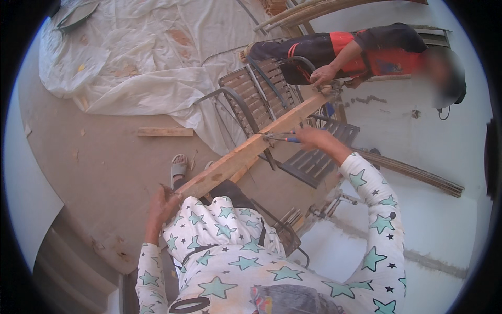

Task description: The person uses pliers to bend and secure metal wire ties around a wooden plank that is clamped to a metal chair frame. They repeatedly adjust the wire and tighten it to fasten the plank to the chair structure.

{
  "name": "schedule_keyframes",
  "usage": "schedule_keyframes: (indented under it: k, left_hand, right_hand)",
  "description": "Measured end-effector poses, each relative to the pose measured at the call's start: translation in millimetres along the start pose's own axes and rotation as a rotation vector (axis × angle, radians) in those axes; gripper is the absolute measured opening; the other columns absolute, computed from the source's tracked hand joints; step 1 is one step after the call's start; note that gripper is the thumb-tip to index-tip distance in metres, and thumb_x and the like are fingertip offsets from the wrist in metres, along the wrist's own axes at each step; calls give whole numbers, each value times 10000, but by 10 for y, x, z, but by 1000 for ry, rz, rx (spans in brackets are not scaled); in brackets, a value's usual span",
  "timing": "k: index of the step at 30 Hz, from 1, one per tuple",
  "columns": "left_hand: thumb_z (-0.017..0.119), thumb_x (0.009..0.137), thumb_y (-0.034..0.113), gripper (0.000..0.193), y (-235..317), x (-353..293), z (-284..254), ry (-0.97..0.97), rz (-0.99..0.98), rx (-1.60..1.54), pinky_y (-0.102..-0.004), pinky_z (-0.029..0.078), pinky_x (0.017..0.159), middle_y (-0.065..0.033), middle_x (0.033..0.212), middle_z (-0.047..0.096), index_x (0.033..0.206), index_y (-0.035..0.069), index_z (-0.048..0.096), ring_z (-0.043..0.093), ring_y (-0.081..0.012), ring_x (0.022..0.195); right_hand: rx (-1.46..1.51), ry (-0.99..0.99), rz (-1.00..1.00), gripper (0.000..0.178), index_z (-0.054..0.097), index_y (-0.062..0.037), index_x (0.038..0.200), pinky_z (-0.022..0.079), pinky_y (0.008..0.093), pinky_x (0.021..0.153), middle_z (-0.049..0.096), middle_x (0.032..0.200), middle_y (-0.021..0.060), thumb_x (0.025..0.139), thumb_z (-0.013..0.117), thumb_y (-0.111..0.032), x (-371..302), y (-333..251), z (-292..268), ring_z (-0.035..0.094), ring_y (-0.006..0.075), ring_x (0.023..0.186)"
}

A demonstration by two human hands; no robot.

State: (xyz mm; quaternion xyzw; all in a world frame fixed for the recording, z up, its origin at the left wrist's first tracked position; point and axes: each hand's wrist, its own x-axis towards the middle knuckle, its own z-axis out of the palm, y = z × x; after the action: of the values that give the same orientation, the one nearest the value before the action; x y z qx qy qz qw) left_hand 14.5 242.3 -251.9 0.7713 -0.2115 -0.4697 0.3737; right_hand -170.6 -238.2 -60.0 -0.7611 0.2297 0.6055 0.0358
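Observation:
A long wooden plank (219,170) runs slantwise from my body out to the far right. My left hand (163,206) is closed round its near end, with the fingers partly hidden. My right hand (316,138) grips a pair of pincers (286,137) with blue handles. Its metal jaws meet the plank's edge about midway along. A second, shorter piece of wood (246,170) shows beneath the plank. At the far end a co-worker's hand (323,76) is on or beside the plank; what it grips there is too small to make out.
A slatted metal-framed chair (256,91) stands under and beyond the plank. A loose wood offcut (165,132) lies on the floor to the left. White sheeting (141,57) covers the floor at the far left. Long poles (413,170) lean along the right wall.

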Motion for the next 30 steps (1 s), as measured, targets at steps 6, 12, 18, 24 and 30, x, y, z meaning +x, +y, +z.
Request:
schedule_keyframes:
  k: [6, 12, 18, 24, 30]
  left_hand:
    - [772, 826, 421, 529, 30, 12, -64, -47, -12, 34, -433, 502, 789, -232, 943, 682, 1025, -49, 637, 649, -338, 868]
    - [779, 822, 404, 501, -1, 14, -7, -22, 8, -13, -419, 497, 751, -197, 892, 677, 997, -42, 635, 635, -299, 817]
    - [792, 810, 393, 485, -96, 24, 38, 30, 41, 17, -404, 496, 725, -165, 864, 676, 983, -33, 637, 620, -259, 780]
    - [794, 810, 406, 505, -64, 41, 40, 10, -3, -5, -408, 494, 735, -167, 883, 668, 991, -37, 634, 608, -264, 792]
    - [789, 809, 423, 511, 17, 31, -22, -2, 11, 9, -416, 483, 714, -164, 857, 653, 973, -35, 633, 589, -264, 768]
  right_hand:
    - [-296, 510, 189, 424, 640, 26, 1282, 549, 585, 866, 633, 1271, 252, 929, 610, -207, 46, -238, 404, 634, 448, 1155]
    - [-618, 249, 283, 363, 751, -45, 1150, 532, 623, 814, 691, 1182, 204, 928, 615, -297, -103, -617, 38, 659, 399, 1081]
    - [-791, 395, 105, 291, 780, -93, 1063, 417, 671, 970, 710, 1064, 159, 915, 631, -294, -127, -467, 19, 687, 358, 1026]
    - [-563, 399, 225, 331, 757, -66, 1114, 470, 643, 930, 721, 1075, 159, 897, 658, -295, -57, -361, 81, 678, 347, 1088]
    - [-248, 316, 194, 358, 761, -69, 1105, 530, 575, 878, 733, 1099, 161, 832, 715, -296, -64, -201, 41, 703, 347, 1058]
